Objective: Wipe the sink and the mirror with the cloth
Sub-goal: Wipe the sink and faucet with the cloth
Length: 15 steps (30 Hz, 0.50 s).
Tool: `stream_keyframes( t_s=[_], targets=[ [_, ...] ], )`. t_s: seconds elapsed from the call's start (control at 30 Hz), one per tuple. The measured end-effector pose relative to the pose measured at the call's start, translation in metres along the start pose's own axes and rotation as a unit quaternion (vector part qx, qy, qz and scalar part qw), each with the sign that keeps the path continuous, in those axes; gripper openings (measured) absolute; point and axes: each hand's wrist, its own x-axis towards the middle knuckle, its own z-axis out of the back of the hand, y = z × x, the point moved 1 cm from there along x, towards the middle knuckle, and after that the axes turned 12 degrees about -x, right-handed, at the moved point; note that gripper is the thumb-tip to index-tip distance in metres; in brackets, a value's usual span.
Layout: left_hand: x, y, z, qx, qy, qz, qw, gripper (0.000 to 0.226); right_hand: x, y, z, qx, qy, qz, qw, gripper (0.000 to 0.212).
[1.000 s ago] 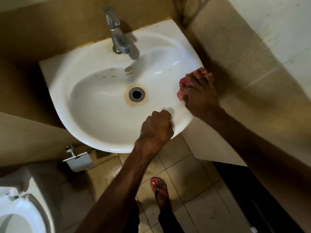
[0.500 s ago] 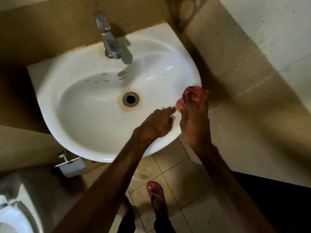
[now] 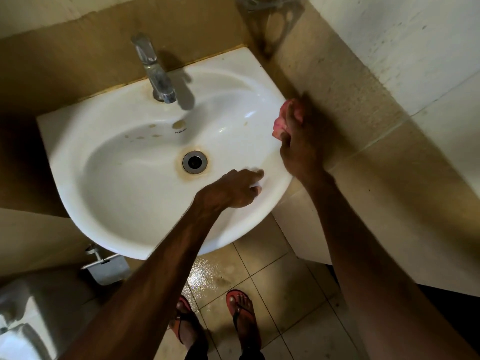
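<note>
Two hands: right hand (image 3: 301, 149) clenches crumpled pink cloth (image 3: 279, 126), centre right; left hand (image 3: 231, 189) grips white ceramic sink (image 3: 130, 178); we should press firmly.

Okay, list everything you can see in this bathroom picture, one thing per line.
sink: one, white, centre
faucet: one, chrome, sink's back edge
drain: one, metal, basin bottom, brown-ringed
cloth: one, pink, sink's right rim
paper holder: one, metal, wall below sink
toilet: one, white, bottom left
wall fitting: one, metal, top edge
floor tiles: many, beige, below sink
sandals: two, red, on the feet
left hand: one, on sink's near rim
right hand: one, grips cloth
</note>
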Motion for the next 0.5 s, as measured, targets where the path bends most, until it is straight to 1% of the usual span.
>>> stream_keyframes(
  t_s=[0.1,0.27,0.37,0.43,0.5],
  targets=[
    [0.001,-0.003,-0.005,-0.017,0.039,0.024,0.999,0.061,-0.026,-0.001,-0.001,-0.021,-0.005,0.019,1.0,0.074],
    [0.003,-0.004,0.004,0.012,0.058,0.028,0.998,0.064,-0.056,-0.007,-0.008,-0.045,0.036,0.049,0.997,0.081],
    [0.006,-0.005,0.011,0.009,0.078,0.035,0.996,0.067,-0.043,-0.007,-0.007,-0.084,0.057,0.052,0.994,0.079],
    [0.009,-0.002,0.018,-0.001,0.091,0.034,0.995,0.07,-0.026,-0.005,-0.005,-0.12,0.057,0.059,0.989,0.078],
    [0.013,0.002,0.023,-0.004,0.101,0.032,0.994,0.073,-0.007,-0.005,-0.001,-0.131,0.048,0.071,0.988,0.079]
  ],
)
